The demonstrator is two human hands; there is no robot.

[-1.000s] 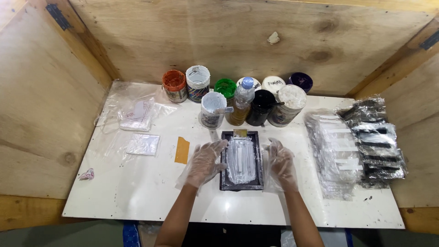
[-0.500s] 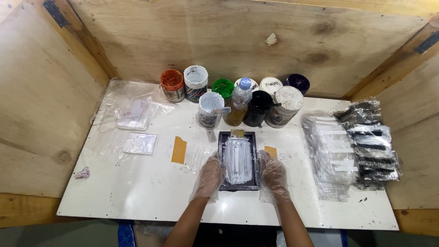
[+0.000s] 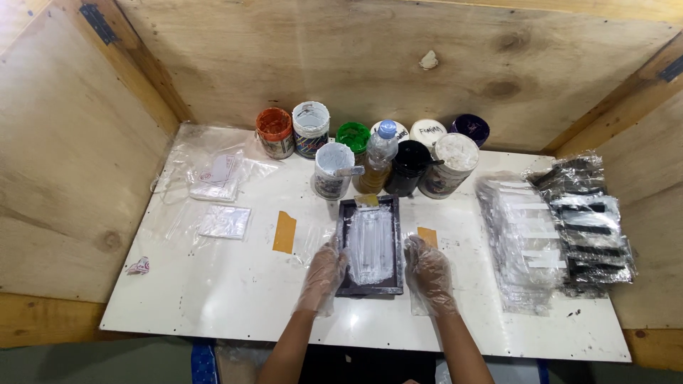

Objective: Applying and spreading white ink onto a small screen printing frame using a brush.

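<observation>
Both hands gloved in thin clear plastic, set either side of a dark rectangular tray [image 3: 370,245] that lies flat near the middle front of the white desk [image 3: 213,299]. Left hand [image 3: 324,274] rests against the tray's left edge near the front corner, fingers loosely curled and spread along the rim; right hand [image 3: 427,274] mirrors it on the right edge, fingers slightly bent, palm down. Neither closes fully round anything; both look to be steadying or squaring the tray rather than lifting it. Inside the tray lies a pale, clear-wrapped flat piece [image 3: 370,242], roughly centred, smeared whitish. A strip of tan tape [image 3: 284,232] lies left of the tray, another small tan tab [image 3: 427,236] just right of it, a third at the tray's far end. Behind, a row of paint pots [image 3: 311,128] and a plastic bottle [image 3: 380,153] stands close to the tray's far edge. Stacked clear packets [image 3: 523,242] and dark-filled ones [image 3: 587,227] sit well to the right; loose clear bags [image 3: 217,178] to the left. Judgement: the step in hand is seating or aligning the tray with its contents. The next move calls for an even two-sided hold, keeping the tray level and clear of the pots behind.
</observation>
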